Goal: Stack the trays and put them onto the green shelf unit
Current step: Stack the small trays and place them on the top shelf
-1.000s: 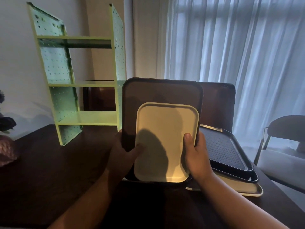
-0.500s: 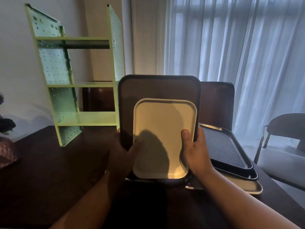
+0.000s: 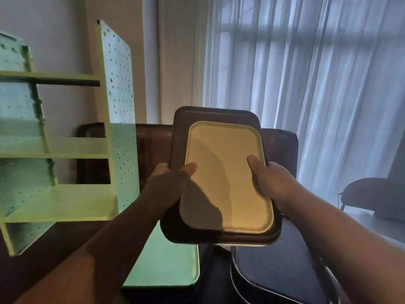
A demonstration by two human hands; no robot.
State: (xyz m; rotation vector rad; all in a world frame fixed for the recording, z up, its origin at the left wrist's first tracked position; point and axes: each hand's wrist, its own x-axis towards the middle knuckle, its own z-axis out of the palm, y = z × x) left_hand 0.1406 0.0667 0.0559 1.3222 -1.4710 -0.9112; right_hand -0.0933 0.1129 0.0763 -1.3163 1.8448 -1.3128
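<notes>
A cream tray (image 3: 228,178) lies nested on a larger dark brown tray (image 3: 217,115), and both are lifted off the table, tilted toward me. My left hand (image 3: 168,183) grips their left edge with its thumb on the cream tray. My right hand (image 3: 269,178) grips the right edge the same way. Below them a green tray (image 3: 166,264) lies flat on the table. A dark textured tray (image 3: 276,273) lies to its right. The green shelf unit (image 3: 65,156) stands at the left with three bare shelves.
The dark wooden table (image 3: 54,244) carries the shelf unit and the flat trays. Behind it is a dark chair back (image 3: 282,154). White curtains (image 3: 306,73) cover the window. A grey chair (image 3: 372,196) stands at the right.
Both hands have raised the two nested trays off the table and carried them forward. The green tray that lay beneath them has come into sight. The view has come closer to the shelf unit.
</notes>
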